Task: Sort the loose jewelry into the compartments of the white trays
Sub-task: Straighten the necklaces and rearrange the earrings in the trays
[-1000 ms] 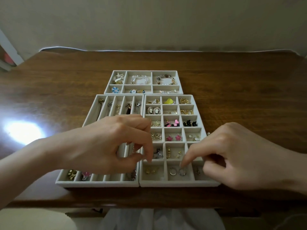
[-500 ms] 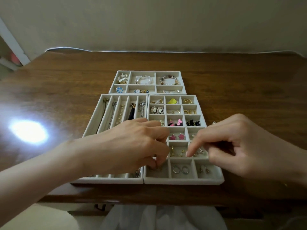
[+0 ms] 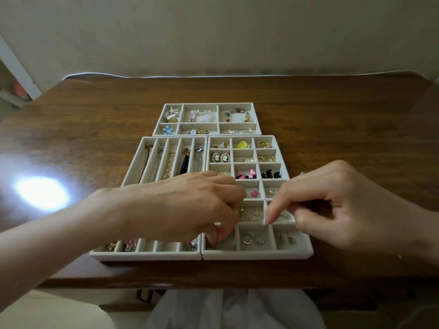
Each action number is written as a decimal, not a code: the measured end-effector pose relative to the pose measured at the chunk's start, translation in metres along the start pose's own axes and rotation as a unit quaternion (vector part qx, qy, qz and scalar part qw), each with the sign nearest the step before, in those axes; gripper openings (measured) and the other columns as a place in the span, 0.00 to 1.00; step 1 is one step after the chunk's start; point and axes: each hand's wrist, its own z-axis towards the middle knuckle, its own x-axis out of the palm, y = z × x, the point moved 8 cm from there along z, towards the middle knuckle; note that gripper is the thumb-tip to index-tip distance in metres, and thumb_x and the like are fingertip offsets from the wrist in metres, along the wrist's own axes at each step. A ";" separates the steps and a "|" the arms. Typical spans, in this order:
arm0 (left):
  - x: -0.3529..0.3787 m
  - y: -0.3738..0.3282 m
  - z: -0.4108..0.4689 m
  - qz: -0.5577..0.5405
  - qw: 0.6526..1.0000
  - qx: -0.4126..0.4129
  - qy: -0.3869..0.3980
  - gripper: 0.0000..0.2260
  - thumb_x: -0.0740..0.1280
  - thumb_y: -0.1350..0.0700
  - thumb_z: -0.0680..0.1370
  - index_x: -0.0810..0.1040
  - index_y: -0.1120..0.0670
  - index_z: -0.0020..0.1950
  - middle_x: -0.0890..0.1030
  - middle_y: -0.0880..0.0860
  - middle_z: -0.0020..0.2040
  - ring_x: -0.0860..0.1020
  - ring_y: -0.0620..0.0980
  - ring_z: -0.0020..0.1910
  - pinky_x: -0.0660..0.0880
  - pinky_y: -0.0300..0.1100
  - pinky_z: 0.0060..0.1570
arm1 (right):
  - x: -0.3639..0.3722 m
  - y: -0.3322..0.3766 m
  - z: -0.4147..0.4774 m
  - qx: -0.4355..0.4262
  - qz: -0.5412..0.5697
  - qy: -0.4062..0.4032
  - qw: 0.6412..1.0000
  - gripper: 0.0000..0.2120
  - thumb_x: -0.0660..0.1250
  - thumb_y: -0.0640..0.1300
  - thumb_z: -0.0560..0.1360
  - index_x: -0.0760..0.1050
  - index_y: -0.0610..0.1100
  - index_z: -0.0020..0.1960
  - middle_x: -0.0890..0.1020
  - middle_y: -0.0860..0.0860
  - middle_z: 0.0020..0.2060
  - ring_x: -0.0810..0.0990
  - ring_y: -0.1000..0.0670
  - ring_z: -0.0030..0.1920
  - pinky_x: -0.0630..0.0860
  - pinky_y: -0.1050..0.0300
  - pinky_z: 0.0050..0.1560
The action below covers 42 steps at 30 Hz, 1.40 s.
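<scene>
Digging with curled fingertips of the left hand into the near-left compartment of the grid tray, next to the hoop earrings. Hard to say whether pinching a piece or empty (hidden under the knuckles). Pressing a straight forefinger of the right hand onto a divider just behind the hoops, other fingers curled, again impossible to say whether holding anything.

Risks, as judged:
- Fumbling something tiny into the wrong cell.
- Sweeping neighbouring earrings over a low divider with the knuckles.
- Nudging the tray, already close to the table edge, off the front.
</scene>
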 end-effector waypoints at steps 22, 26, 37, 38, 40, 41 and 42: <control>-0.018 0.000 -0.011 0.019 0.997 -0.039 -0.061 0.09 0.78 0.53 0.65 0.79 0.44 0.38 0.72 0.43 0.38 0.66 0.39 0.40 0.66 0.33 0.40 | 0.000 0.005 -0.001 -0.015 0.006 0.000 1.000 0.13 0.60 0.42 0.72 0.83 0.49 0.46 0.77 0.59 0.30 0.75 0.55 0.29 0.66 0.70 0.28; -0.013 -0.005 -0.007 0.022 0.998 -0.027 -0.057 0.10 0.79 0.49 0.62 0.79 0.44 0.36 0.73 0.44 0.37 0.66 0.40 0.39 0.66 0.33 0.40 | 0.002 0.008 0.000 -0.021 0.016 0.007 1.000 0.13 0.60 0.42 0.71 0.83 0.48 0.46 0.76 0.63 0.31 0.74 0.59 0.29 0.65 0.74 0.30; -0.006 -0.008 -0.001 0.027 0.998 -0.027 -0.046 0.12 0.78 0.48 0.61 0.77 0.43 0.39 0.74 0.42 0.39 0.67 0.40 0.41 0.65 0.32 0.40 | -0.001 0.009 -0.002 -0.024 0.008 -0.001 1.000 0.13 0.60 0.42 0.71 0.83 0.49 0.46 0.76 0.62 0.31 0.76 0.57 0.30 0.67 0.71 0.30; -0.007 -0.007 -0.001 0.024 0.998 -0.029 -0.046 0.11 0.77 0.47 0.62 0.77 0.43 0.39 0.74 0.42 0.39 0.67 0.40 0.41 0.65 0.32 0.40 | -0.001 0.009 -0.002 -0.025 0.009 -0.001 1.000 0.13 0.60 0.42 0.71 0.83 0.48 0.46 0.76 0.62 0.31 0.76 0.58 0.30 0.67 0.72 0.30; -0.006 -0.007 -0.001 0.012 0.998 -0.031 -0.048 0.10 0.76 0.47 0.64 0.77 0.43 0.38 0.74 0.42 0.39 0.68 0.40 0.41 0.65 0.32 0.40 | -0.001 0.009 -0.002 -0.029 0.008 -0.001 1.000 0.13 0.60 0.42 0.71 0.83 0.48 0.46 0.75 0.64 0.31 0.75 0.59 0.31 0.66 0.73 0.31; -0.006 -0.007 -0.001 0.010 0.998 -0.034 -0.050 0.09 0.76 0.47 0.64 0.77 0.44 0.38 0.74 0.42 0.38 0.69 0.40 0.40 0.66 0.32 0.41 | -0.001 0.009 -0.002 -0.030 0.006 -0.002 1.000 0.13 0.60 0.42 0.71 0.83 0.48 0.45 0.75 0.64 0.31 0.75 0.59 0.31 0.66 0.74 0.31; -0.005 -0.007 -0.001 0.009 0.998 -0.038 -0.051 0.09 0.77 0.48 0.64 0.78 0.44 0.37 0.74 0.42 0.38 0.69 0.40 0.40 0.66 0.32 0.41 | -0.001 0.009 -0.001 -0.029 0.005 -0.003 1.000 0.13 0.60 0.42 0.71 0.83 0.48 0.45 0.75 0.64 0.31 0.75 0.59 0.30 0.66 0.73 0.30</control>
